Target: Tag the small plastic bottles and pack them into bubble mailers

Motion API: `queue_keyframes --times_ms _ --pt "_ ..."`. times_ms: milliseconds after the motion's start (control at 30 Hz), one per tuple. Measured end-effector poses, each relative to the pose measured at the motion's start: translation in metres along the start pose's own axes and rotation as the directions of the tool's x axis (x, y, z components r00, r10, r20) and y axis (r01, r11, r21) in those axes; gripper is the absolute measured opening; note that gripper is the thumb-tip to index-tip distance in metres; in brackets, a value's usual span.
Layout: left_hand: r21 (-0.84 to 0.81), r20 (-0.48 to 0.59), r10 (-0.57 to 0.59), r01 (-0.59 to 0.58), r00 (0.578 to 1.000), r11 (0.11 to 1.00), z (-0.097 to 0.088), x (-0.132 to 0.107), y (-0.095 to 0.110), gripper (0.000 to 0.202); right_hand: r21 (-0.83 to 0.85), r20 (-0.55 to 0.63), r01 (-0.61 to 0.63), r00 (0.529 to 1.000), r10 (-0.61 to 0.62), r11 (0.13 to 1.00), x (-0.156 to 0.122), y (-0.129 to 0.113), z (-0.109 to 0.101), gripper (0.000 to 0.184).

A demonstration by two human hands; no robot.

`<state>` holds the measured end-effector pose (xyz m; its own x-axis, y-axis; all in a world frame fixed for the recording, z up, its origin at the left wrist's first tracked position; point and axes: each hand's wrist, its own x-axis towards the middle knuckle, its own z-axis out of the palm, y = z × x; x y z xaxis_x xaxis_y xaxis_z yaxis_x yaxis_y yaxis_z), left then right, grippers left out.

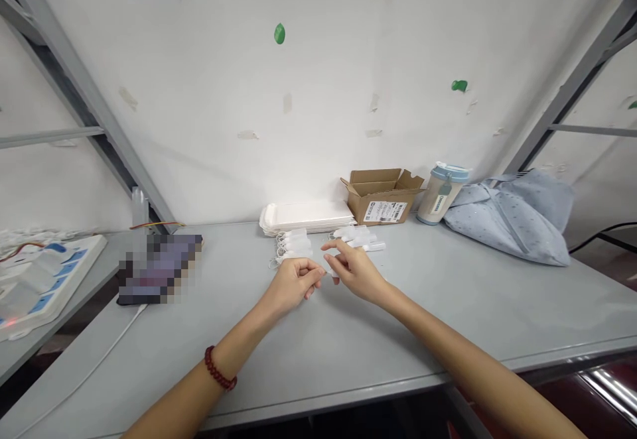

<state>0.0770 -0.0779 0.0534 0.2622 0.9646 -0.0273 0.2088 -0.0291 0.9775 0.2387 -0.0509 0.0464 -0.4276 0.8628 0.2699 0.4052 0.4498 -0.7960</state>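
Observation:
My left hand (293,284) and my right hand (352,268) meet over the middle of the grey table (448,319). Both pinch a small clear plastic piece (326,270) between their fingertips; the left fingers are curled, the right thumb and fingers close on the piece. Just beyond the hands lie two small heaps of similar clear plastic pieces, one on the left (293,245) and one on the right (359,237). A red bead bracelet (217,369) is on my left wrist.
A stack of flat white trays (306,217) lies against the wall, with an open cardboard box (382,195) and a lidded cup (442,193) to its right. A light blue cloth bag (515,217) is at far right. A phone with cable (159,268) and a power strip (44,280) lie left.

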Motion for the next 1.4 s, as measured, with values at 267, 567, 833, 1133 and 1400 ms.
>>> queue_keyframes --times_ms 267,567,833,1133,1400 --pt "0.077 0.012 0.067 -0.067 0.998 0.995 -0.007 0.002 0.004 0.025 -0.053 0.015 0.069 0.998 -0.068 0.996 0.0 -0.005 -0.008 0.036" --pt "0.086 -0.162 0.072 -0.059 0.984 0.995 -0.022 0.008 0.002 0.026 -0.136 -0.057 0.146 0.986 -0.154 0.98 0.007 0.002 -0.013 0.025" --pt "0.064 -0.2 0.09 -0.078 0.976 0.995 -0.036 0.017 -0.001 0.03 -0.078 -0.049 0.104 0.993 -0.108 0.991 0.007 0.002 -0.015 0.024" --pt "-0.171 -0.575 -0.026 -0.089 0.817 0.981 -0.077 0.036 -0.026 0.037 -0.525 0.081 -0.07 0.988 0.132 0.848 0.006 0.002 -0.066 0.022" --pt "-0.089 -0.533 0.002 -0.058 0.846 0.994 -0.063 0.046 -0.036 0.032 -0.628 0.161 -0.221 0.901 0.402 0.746 0.004 0.004 -0.074 0.023"
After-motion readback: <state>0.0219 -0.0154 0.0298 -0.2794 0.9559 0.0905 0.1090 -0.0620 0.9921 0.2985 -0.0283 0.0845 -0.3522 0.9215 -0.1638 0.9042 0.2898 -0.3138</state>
